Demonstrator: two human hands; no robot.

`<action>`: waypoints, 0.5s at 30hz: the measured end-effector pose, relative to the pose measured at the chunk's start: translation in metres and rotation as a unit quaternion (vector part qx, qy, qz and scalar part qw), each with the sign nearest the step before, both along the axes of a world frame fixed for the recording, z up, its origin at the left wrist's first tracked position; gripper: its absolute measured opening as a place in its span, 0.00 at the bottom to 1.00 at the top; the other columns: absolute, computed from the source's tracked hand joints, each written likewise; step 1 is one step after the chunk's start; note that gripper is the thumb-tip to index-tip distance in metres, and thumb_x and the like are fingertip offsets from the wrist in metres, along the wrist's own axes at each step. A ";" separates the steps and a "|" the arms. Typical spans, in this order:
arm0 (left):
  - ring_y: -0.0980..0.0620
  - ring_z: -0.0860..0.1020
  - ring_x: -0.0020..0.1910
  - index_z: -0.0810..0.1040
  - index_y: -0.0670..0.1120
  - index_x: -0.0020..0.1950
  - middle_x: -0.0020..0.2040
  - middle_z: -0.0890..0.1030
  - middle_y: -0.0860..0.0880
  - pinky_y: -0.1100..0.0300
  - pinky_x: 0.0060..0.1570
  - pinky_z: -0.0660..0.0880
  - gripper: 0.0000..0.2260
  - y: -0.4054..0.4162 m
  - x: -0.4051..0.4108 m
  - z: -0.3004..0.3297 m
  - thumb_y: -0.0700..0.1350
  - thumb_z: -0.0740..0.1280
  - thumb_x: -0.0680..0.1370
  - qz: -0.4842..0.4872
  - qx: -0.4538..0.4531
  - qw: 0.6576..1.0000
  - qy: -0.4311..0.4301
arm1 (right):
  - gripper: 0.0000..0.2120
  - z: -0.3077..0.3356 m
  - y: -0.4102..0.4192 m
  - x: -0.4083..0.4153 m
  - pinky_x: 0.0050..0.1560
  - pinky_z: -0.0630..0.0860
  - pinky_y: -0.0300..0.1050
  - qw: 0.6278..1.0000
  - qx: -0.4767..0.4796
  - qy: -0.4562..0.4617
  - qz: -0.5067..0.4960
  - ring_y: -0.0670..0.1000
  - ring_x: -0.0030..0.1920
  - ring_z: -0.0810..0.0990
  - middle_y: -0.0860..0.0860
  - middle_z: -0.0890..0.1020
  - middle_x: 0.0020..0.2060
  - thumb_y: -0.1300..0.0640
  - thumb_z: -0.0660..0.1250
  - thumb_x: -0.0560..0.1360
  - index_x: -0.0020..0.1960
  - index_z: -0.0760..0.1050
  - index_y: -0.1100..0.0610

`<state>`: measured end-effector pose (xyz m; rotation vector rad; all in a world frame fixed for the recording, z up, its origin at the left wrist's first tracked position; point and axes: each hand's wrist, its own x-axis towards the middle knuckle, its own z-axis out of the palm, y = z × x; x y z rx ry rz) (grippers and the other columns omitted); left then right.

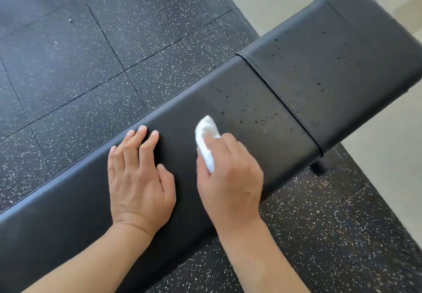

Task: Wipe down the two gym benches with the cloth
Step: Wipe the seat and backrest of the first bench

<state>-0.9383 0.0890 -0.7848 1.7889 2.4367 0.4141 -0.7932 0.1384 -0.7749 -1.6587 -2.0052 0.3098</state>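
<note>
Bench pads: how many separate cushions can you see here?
2. The long pad lies under both hands; the shorter pad, speckled with droplets, sits beyond the seam at upper right. Any second bench is out of view.

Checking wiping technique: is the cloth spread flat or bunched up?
Bunched up: the cloth shows as a small wad in the right hand, on the bench.

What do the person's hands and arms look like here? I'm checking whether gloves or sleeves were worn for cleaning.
No gloves: the left hand and the right hand are both bare. No sleeves show either; both forearms are uncovered down to the frame's lower edge. No rings, watch or wristbands are visible, and the fingernails are short and unpainted.
</note>
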 end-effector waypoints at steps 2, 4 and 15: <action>0.36 0.65 0.78 0.71 0.40 0.76 0.77 0.70 0.39 0.34 0.78 0.59 0.27 0.000 0.000 -0.001 0.45 0.57 0.77 0.001 -0.004 1.000 -0.002 | 0.13 0.003 -0.003 -0.023 0.36 0.75 0.47 0.999 -0.004 0.002 0.048 0.52 0.37 0.74 0.48 0.77 0.40 0.55 0.68 0.82 0.65 0.81 0.55; 0.36 0.65 0.78 0.71 0.40 0.76 0.77 0.70 0.39 0.34 0.77 0.60 0.27 0.000 -0.001 -0.002 0.45 0.57 0.77 -0.002 -0.001 1.000 0.001 | 0.14 0.004 -0.004 -0.022 0.36 0.75 0.47 0.998 -0.009 0.016 0.061 0.51 0.37 0.74 0.48 0.76 0.39 0.55 0.66 0.83 0.67 0.81 0.54; 0.35 0.66 0.77 0.72 0.40 0.75 0.76 0.71 0.39 0.35 0.78 0.59 0.27 0.000 -0.001 -0.003 0.46 0.58 0.77 -0.003 0.010 1.000 0.008 | 0.15 -0.011 0.029 0.152 0.34 0.62 0.43 0.996 0.037 -0.051 -0.060 0.50 0.36 0.65 0.49 0.71 0.36 0.51 0.61 0.86 0.53 0.84 0.56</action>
